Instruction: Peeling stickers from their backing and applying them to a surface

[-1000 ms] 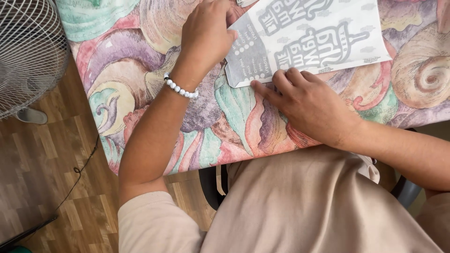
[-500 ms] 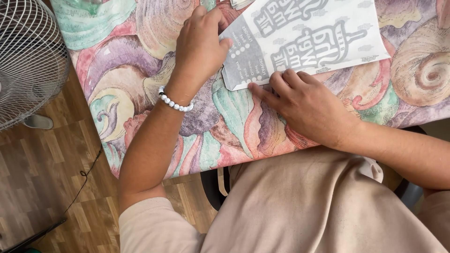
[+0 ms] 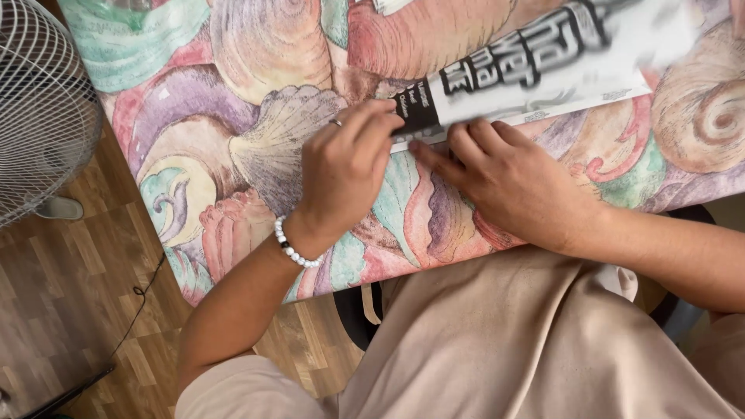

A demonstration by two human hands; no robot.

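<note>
- A flat white printed sheet or booklet (image 3: 543,66) lay in the upper right of the frame, on the shell-patterned tablecloth (image 3: 233,155). It was long, tilted and blurry, with big black letters.
- Its left end had a small black block (image 3: 417,109) with tiny white print, near the top middle.

Soft daylight, faint shadows — motion-blurred top
</note>
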